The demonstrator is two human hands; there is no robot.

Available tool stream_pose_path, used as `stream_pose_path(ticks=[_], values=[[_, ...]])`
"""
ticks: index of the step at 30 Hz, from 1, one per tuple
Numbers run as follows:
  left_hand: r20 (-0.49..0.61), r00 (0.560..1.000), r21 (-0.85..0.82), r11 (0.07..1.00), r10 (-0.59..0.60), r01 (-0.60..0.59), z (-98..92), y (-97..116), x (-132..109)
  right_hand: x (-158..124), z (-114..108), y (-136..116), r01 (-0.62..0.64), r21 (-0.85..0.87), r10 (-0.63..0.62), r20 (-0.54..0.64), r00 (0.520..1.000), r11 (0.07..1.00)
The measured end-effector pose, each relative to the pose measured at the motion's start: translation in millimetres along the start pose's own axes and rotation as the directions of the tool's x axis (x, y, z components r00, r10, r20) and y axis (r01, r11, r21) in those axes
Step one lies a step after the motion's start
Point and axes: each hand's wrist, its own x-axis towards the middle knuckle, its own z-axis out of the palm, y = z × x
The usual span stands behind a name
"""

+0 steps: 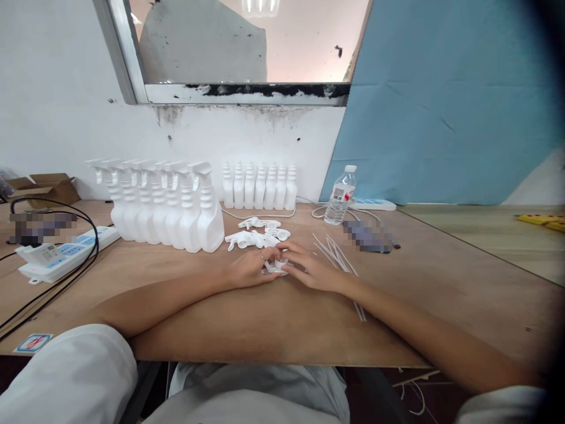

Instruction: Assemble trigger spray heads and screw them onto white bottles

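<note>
Low over the table, my left hand (251,268) and my right hand (312,271) meet, fingers closed around a white spray trigger head (277,267). Fingers cover much of it, so its exact pose is hidden. Just beyond my hands lie several more white trigger heads (248,238) in a loose pile. Thin white dip tubes (339,257) are scattered beside my right hand, some passing behind my right forearm. White spray bottles (207,221) with trigger heads fitted stand in a group at the left. Several bottles without heads (260,187) line up by the wall.
A clear water bottle (339,197) stands at the back right, near a blurred dark object (368,235). At the left are a power strip (73,250), black cables (95,235) and an open cardboard box (48,188). Another power strip (373,204) lies along the back edge.
</note>
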Motion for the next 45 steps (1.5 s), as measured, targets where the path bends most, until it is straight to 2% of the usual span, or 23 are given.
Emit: stream_pose_path(ticks=[4,7,9,10,12,14,15,17,19,20,22,26,29,31,33,36,38,42,45], values=[[0.020,1.000,-0.017,1.000,-0.023,0.023,2.3,-1.6,1.7,1.6,-15.1,5.0,-0.096,0.174,0.091,0.033,0.995,0.980],[0.033,0.999,-0.006,0.999,-0.032,0.033,2.4,2.2,3.3,0.5,-34.7,15.2,-0.307,0.215,0.318,-0.018,0.948,0.927],[0.043,0.998,0.021,0.999,-0.036,0.035,1.8,5.1,4.3,-3.6,-50.2,27.0,-0.453,0.073,0.458,-0.074,0.886,0.888],[0.048,0.998,0.038,0.999,-0.035,0.033,1.4,6.0,4.7,-6.8,-58.1,34.1,-0.495,-0.078,0.488,-0.095,0.868,0.865],[0.046,0.998,0.068,0.997,-0.037,0.034,0.9,6.9,5.5,-15.1,-72.9,48.9,-0.544,-0.366,0.558,-0.078,0.826,0.755],[0.047,0.998,0.092,0.995,-0.035,0.031,0.6,6.5,6.0,-24.4,-85.2,61.8,-0.603,-0.472,0.662,-0.054,0.748,0.643],[0.052,0.998,0.103,0.994,-0.031,0.026,0.6,6.0,6.1,-28.9,-90.0,66.8,-0.642,-0.474,0.723,-0.017,0.691,0.603],[0.062,0.998,0.126,0.992,-0.024,0.016,0.6,5.0,6.3,-36.0,-96.4,73.1,-0.739,-0.417,0.836,0.109,0.538,0.530],[0.068,0.998,0.141,0.990,-0.015,0.005,0.5,4.2,6.4,-39.8,-98.9,75.1,-0.810,-0.354,0.881,0.265,0.392,0.467],[0.068,0.998,0.144,0.990,-0.010,0.000,0.4,3.9,6.3,-40.4,-98.8,74.8,-0.831,-0.328,0.879,0.327,0.346,0.449],[0.069,0.998,0.142,0.990,0.005,-0.015,0.3,3.4,6.0,-39.4,-97.3,73.0,-0.848,-0.300,0.868,0.387,0.311,0.437],[0.060,0.998,0.134,0.991,0.020,-0.028,-0.6,3.3,5.5,-37.1,-96.1,69.1,-0.885,-0.210,0.869,0.378,0.318,0.415],[0.075,0.996,0.123,0.990,0.053,-0.062,-2.3,4.4,5.8,-38.4,-100.6,68.8,-0.912,-0.095,0.884,0.306,0.354,0.398],[0.076,0.995,0.125,0.989,0.068,-0.077,-3.6,5.7,6.0,-37.9,-104.0,67.5,-0.904,0.037,0.889,0.174,0.425,0.425],[0.073,0.996,0.136,0.988,0.059,-0.068,-4.5,7.1,5.7,-33.9,-104.9,62.3,-0.849,0.191,0.864,0.010,0.504,0.493],[0.078,0.997,0.126,0.991,0.028,-0.037,-4.3,8.2,4.6,-22.5,-98.7,45.6,-0.662,0.369,0.755,-0.232,0.613,0.652],[0.078,0.997,0.111,0.994,0.010,-0.018,-3.6,8.2,4.0,-14.7,-89.5,32.2,-0.518,0.406,0.650,-0.332,0.683,0.753],[0.084,0.996,0.054,0.998,-0.032,0.027,-2.2,7.3,4.2,-6.0,-66.8,14.3,-0.332,0.427,0.479,-0.302,0.824,0.841],[0.066,0.997,0.016,0.999,-0.029,0.028,-2.0,6.9,5.0,-4.1,-55.2,8.6,-0.221,0.479,0.390,-0.289,0.874,0.849]])
